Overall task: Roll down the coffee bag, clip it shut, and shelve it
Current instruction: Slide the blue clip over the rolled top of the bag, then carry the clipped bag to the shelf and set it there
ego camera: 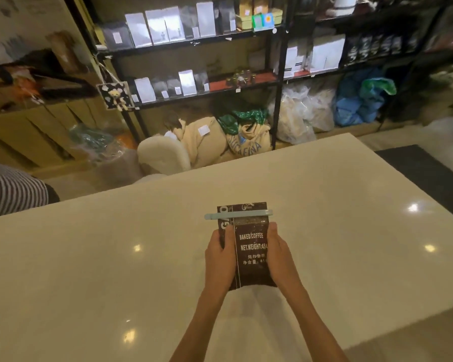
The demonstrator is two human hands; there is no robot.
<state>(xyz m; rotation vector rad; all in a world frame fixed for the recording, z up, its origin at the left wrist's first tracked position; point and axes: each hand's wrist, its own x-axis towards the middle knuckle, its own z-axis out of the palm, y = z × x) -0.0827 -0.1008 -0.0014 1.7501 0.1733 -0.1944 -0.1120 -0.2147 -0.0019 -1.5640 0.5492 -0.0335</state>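
Coffee bag (251, 246), dark front panel, white print: "BAKED COFFEE"; beneath, "NET.WEIGHT:45", cut off at bag edge; two lines of Chinese characters below, too small to read. Burlap sack (249, 142) under shelving: blue lettering, partly legible, "…CAFINA".

A glossy cream table (324, 231) carries 1 dark coffee bag (250, 246), lying flat.

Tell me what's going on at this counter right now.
A person is holding a dark coffee bag between both hands, the left hand on one side and the right hand on the other, over a pale counter. A light blue clip already sits across the bag near its top. The bag is not shelved yet; black shelves with other bags stand beyond the counter.
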